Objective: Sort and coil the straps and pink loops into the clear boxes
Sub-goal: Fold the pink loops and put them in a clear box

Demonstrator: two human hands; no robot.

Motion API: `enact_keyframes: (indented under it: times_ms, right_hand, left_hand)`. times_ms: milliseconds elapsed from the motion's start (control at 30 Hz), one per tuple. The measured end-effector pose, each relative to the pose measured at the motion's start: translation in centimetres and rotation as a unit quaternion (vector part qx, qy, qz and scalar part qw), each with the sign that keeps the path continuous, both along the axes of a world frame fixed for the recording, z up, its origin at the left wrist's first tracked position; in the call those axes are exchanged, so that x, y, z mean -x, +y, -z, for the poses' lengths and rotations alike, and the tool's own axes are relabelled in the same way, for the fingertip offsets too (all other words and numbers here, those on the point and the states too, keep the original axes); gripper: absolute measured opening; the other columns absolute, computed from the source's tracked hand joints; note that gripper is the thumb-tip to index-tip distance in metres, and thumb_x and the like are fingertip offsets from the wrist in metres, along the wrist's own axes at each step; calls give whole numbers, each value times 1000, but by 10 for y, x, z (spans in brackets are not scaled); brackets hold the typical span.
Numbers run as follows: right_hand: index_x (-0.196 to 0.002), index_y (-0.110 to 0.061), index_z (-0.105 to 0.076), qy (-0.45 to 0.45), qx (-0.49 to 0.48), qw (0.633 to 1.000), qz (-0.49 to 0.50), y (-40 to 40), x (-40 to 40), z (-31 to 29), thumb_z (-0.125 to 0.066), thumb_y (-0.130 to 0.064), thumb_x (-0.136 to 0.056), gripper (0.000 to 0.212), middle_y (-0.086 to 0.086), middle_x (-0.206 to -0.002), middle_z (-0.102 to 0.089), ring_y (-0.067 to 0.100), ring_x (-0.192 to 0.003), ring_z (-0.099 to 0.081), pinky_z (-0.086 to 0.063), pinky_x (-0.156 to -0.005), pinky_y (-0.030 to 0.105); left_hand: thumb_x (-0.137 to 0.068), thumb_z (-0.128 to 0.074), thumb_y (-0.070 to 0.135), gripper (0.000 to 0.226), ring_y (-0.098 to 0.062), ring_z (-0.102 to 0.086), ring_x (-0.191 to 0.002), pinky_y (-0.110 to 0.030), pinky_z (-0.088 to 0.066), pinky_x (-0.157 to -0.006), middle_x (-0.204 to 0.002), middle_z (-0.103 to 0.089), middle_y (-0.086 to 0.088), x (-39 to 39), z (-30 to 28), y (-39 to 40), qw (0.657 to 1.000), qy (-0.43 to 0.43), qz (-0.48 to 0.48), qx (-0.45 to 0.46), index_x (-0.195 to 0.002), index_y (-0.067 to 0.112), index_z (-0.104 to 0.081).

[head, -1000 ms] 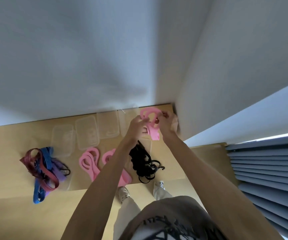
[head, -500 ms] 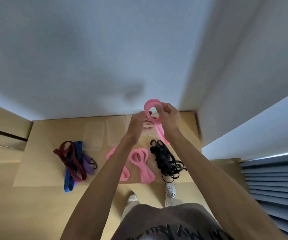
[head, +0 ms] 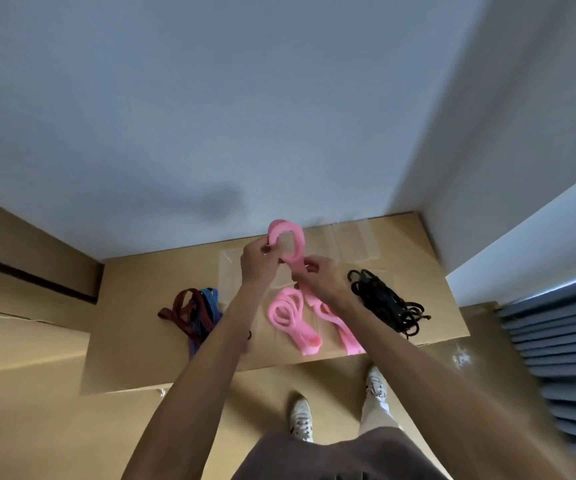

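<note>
Both hands held one pink loop (head: 288, 245) up in the air above the table (head: 134, 306). The left hand (head: 258, 259) gripped the loop's left side with curled fingers, and the right hand (head: 317, 277) pinched the band lower down, where its two sides met. The loop's rounded top stood clear above both hands, against the wall (head: 210, 116). Under the hands, two more pink loops lay on the table: a folded one (head: 291, 318) in the middle and another (head: 340, 327) just to its right, partly hidden by the right forearm and running close to the near edge. Clear boxes (head: 355, 242) sat in a row at the back, along the wall; their outlines were faint, and how many there were could not be told. A tangle of black straps (head: 385, 301) lay to the right, near the table's right edge and spreading towards the near corner. To the left, well apart from the pink ones, lay a bundle of dark red and blue straps (head: 196, 313), with bare tabletop between it and the left edge. Bare surface also showed between that bundle and the folded loop. Below the near edge stood the person's white shoes (head: 302, 420) on the floor.
</note>
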State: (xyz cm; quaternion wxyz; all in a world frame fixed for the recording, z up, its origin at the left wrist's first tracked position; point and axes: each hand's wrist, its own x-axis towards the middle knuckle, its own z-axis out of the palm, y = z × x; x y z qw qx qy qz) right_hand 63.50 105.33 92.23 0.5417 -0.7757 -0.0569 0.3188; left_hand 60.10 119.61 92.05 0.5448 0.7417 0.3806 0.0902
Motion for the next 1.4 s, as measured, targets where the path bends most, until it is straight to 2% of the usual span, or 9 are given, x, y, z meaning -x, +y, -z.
enact_keyframes:
  times_ms: [167,233,367,533,733,933,1133,1233,1400]
  right_hand:
    - [-114,-12,-69,-22,125,990,-67,1,46,32,-73,-13,-78,37,-7,-79,-68,4,-64,-61,-45,-56,14]
    - [-118,-12,-66,-43,172,982,-63,-2,61,45,-72,-18,-82,38,-5,-81,-67,3,-64,-56,-44,-57,10]
    - [-128,-18,-58,-67,272,955,-98,-8,73,66,-63,-12,-85,43,7,-101,-72,23,-84,-67,-58,-78,34]
    - [-134,-13,-57,-113,254,955,-98,0,73,84,-59,-6,-87,48,12,-105,-70,24,-80,-62,-50,-65,31]
    - [-137,-12,-53,-102,264,943,-174,3,79,129,-57,-10,-95,42,14,-123,-58,28,-108,-57,-40,-82,27]
    - [-129,-8,-57,-117,288,931,-194,2,79,154,-55,-1,-90,40,14,-123,-52,29,-108,-51,-43,-82,32]
    - [-145,-15,-42,-40,268,958,-96,6,82,158,-58,-26,-98,51,11,-148,-38,31,-129,-43,-37,-102,37]
    - [-148,-19,-38,-12,233,971,-42,8,83,160,-64,-34,-94,62,12,-136,-50,29,-118,-53,-41,-90,32]
    - [-146,-15,-41,-30,281,954,-96,9,87,164,-57,-40,-96,57,14,-134,-51,32,-118,-52,-44,-98,44]
  left_hand:
    - [-82,-62,8,16,-26,-54,-66,-35,-43,-62,-71,-64,-21,47,34,1,993,114,19,-15,-74,-5,-65]
    - [-85,-65,8,16,-28,-61,-72,-41,-51,-69,-78,-68,-24,61,49,-6,991,126,7,38,-79,-7,-68]
    - [-83,-61,-3,18,-29,-65,-83,-44,-55,-77,-92,-72,-23,69,69,-11,984,136,11,111,-97,-9,-71]
    - [-82,-60,-4,28,-37,-69,-97,-48,-55,-84,-102,-72,-25,64,89,-7,978,163,5,129,-107,-5,-72]
    - [-84,-65,1,21,-39,-68,-101,-50,-55,-90,-101,-73,-23,61,128,-8,972,193,0,136,-103,-1,-73]
    - [-92,-59,13,22,-37,-63,-93,-38,-45,-74,-97,-71,-24,56,151,-3,970,233,57,25,-100,-2,-72]
    - [-95,-47,15,33,-40,-59,-111,-40,-46,-87,-119,-65,-21,55,151,-19,954,294,51,-43,-123,4,-61]
    - [-96,-44,13,38,-39,-55,-116,-38,-43,-90,-127,-58,-20,55,155,-25,954,293,48,-52,-132,6,-54]
    - [-93,-48,10,40,-40,-58,-111,-41,-46,-89,-129,-51,-19,56,154,-25,955,283,26,-86,-132,6,-52]
